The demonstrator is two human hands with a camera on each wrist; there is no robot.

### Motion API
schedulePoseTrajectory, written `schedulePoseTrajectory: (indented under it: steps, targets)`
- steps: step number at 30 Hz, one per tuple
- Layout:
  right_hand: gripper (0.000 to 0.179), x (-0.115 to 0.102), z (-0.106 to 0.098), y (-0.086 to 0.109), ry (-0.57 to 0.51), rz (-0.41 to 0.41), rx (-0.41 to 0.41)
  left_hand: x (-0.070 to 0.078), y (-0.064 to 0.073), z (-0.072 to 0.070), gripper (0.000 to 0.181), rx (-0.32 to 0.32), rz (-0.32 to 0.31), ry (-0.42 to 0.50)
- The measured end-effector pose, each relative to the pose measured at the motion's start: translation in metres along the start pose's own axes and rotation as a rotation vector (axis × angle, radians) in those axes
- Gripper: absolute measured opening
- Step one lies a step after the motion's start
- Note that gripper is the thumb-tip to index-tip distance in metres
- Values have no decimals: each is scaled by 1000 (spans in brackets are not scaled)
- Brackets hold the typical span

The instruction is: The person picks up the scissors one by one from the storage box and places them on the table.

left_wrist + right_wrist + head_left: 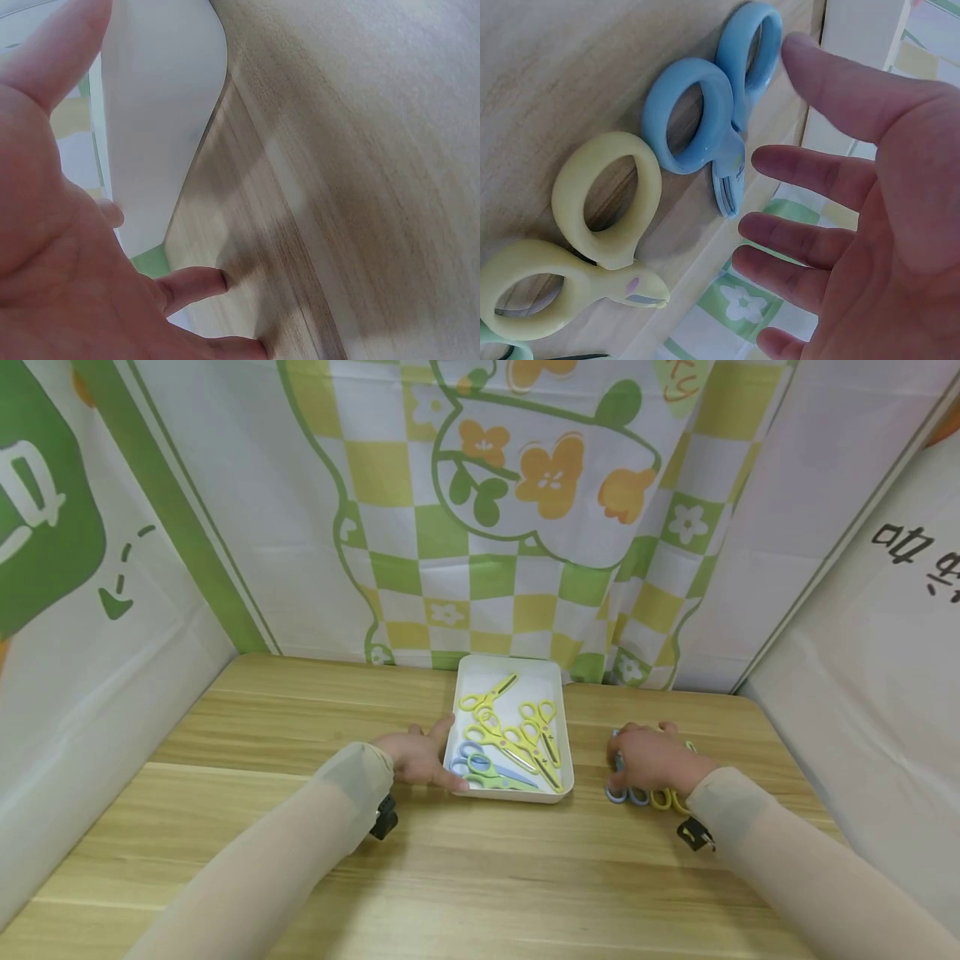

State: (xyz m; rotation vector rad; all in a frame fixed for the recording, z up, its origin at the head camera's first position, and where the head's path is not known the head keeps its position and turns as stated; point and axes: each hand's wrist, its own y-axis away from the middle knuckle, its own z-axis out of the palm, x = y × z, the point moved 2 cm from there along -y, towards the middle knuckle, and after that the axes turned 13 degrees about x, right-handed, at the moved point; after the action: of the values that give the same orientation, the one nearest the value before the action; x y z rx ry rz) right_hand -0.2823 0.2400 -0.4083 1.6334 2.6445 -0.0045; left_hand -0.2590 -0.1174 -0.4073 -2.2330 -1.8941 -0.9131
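My left hand (420,758) is at the left side of a white tray (536,675), thumb by its near-left corner and fingers spread along its wall. Inside the tray lie several yellow scissors (489,697), with blue scissors and green scissors (492,771) at the near left. To the right, my right hand (656,760) hovers low over a row of scissors on the table. In the right wrist view its fingers extend beside blue scissors (731,156), the thumb close to one handle ring. Yellow scissors (615,283) lie beside the blue pair, and a green handle (517,350) shows at the corner.
The wooden table (517,877) meets a checked, flower-printed curtain (487,577) right behind the tray. White printed cloth walls (862,693) stand at both sides. Dark wrist devices (696,834) sit under both forearms.
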Motion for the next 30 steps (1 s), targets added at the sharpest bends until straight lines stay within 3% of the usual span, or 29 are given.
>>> schedulePoseTrajectory:
  steps: [6, 14, 21, 25, 30]
  targets:
    - [35, 1, -3, -3, 1, 12, 20, 0, 1, 0, 123, 2, 1, 2]
    - [50, -15, -16, -16, -40, 8, 61, -1, 0, 1, 122, 2, 3, -14]
    - [62, -36, -30, -36, -49, -118, 170, -2, -1, 1, 123, -7, -5, -16]
    - [83, -51, -39, -50, -110, -104, 129, -1, 0, 1, 122, -5, -4, -10]
    - [91, -70, -47, -68, -131, -49, 75, -1, 0, 0, 122, -5, -12, -9]
